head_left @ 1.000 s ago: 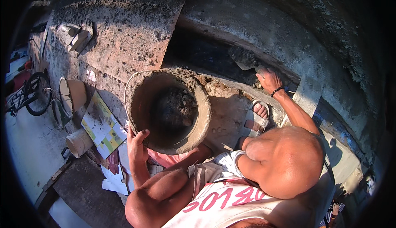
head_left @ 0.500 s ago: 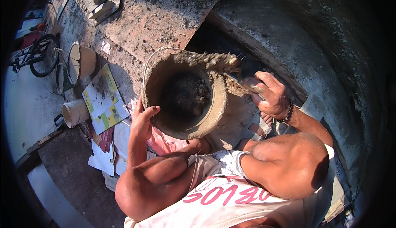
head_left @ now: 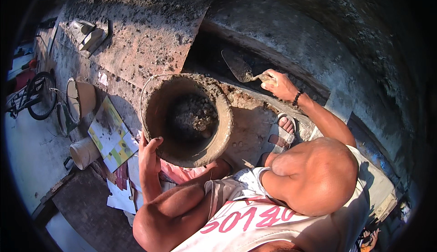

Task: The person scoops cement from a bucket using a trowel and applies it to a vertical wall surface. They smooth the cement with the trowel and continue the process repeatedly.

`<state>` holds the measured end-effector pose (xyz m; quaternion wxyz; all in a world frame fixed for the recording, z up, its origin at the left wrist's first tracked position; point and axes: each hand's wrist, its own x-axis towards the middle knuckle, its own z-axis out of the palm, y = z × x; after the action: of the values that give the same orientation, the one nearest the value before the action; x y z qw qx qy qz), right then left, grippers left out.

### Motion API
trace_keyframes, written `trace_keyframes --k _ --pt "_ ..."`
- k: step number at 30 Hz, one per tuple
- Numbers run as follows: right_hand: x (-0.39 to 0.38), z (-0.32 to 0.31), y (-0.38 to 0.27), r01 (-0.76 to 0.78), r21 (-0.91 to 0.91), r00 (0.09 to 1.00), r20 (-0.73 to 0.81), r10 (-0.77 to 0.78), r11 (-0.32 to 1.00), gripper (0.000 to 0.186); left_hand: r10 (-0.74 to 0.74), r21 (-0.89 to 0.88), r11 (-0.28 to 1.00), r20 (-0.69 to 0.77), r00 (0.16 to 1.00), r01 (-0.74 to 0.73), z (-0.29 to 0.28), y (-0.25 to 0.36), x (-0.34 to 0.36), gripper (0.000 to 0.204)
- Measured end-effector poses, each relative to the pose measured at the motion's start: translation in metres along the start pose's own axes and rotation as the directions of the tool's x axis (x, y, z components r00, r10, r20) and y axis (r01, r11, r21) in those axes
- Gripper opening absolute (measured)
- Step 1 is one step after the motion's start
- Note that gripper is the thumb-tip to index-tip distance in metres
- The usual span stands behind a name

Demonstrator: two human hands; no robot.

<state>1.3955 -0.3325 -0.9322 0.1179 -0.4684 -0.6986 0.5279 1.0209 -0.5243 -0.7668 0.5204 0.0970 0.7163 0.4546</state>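
Observation:
My left hand (head_left: 149, 156) grips the near left side of a mortar-caked bucket (head_left: 224, 129), its thumb on the outer wall by the rim. The bucket leans with its mouth toward me, and a lump of wet, stony mortar (head_left: 200, 120) lies in its dark inside. My right hand (head_left: 280, 87) is closed round the handle of a trowel (head_left: 237, 67). The trowel's pointed blade is over the dark recess (head_left: 207, 54) beyond the bucket, at the foot of the wall. Little or no mortar shows on the blade.
A mortar-strewn board (head_left: 136, 47) lies beyond the bucket, with a float (head_left: 88, 35) on it. At left are a bucket (head_left: 84, 98), a smaller pail (head_left: 84, 152), a printed sheet (head_left: 111, 131) and a bicycle (head_left: 42, 95). A rough wall (head_left: 355, 69) rises at right.
My right hand has carried the trowel away from above the bucket to the dark recess. The heap of mortar on the blade is gone. The left hand keeps its hold on the bucket.

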Motion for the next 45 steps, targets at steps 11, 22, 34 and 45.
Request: trace_keyframes --k 11,22,34,45 --pt "0.018 0.053 0.154 -0.616 0.423 0.765 0.12 0.632 0.665 0.027 0.005 0.019 1.0 -0.065 0.998 -0.004 0.002 -0.001 -0.006 0.052" --pt "-0.013 0.035 0.138 -0.405 -0.482 0.914 -0.185 0.362 0.777 0.042 -0.015 0.007 1.0 -0.049 0.999 0.015 0.004 0.003 -0.003 0.054" --pt "-0.026 0.039 0.122 -0.343 -0.49 0.923 -0.335 0.19 0.801 0.04 -0.013 -0.001 1.0 -0.051 0.999 0.013 0.001 0.0 -0.003 0.057" --pt "-0.045 -0.033 -0.094 0.286 -0.326 0.843 -0.361 -0.398 0.901 0.042 0.022 0.007 1.0 -0.012 1.0 -0.022 0.004 0.001 -0.004 0.055"
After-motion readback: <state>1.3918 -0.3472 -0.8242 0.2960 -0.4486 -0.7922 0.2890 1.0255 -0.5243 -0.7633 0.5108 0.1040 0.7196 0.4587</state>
